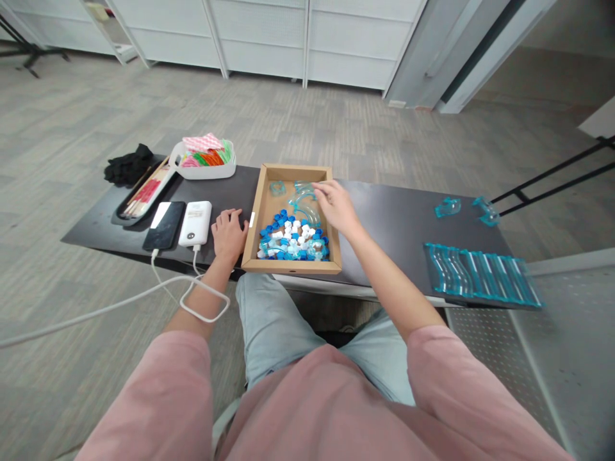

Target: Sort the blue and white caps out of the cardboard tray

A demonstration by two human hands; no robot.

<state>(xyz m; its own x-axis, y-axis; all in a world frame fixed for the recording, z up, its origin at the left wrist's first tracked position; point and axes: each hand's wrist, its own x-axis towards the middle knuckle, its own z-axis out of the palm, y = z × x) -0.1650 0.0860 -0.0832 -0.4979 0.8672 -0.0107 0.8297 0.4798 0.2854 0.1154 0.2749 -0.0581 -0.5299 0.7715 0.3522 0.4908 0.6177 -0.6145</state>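
Observation:
A shallow cardboard box [254,221] stands on the dark table in front of me. Its lower half holds a heap of small blue and white blocks [291,238]. Curved see-through teal track pieces [305,211] lie in its upper right part, and a small square teal piece [277,187] near its upper left corner. My right hand [334,205] reaches over the box's right wall, its fingertips pinched at the end of a teal track piece [302,186]. My left hand [229,234] lies on the table with fingers spread, the thumb against the box's left side.
Teal track pieces [480,275] lie in a row at the table's right end, two loose teal pieces [448,207] behind them. To the left are a power bank [195,223], a phone [164,226], a black tray [120,214] and a white container [211,171]. A white cable [120,298] crosses my left forearm.

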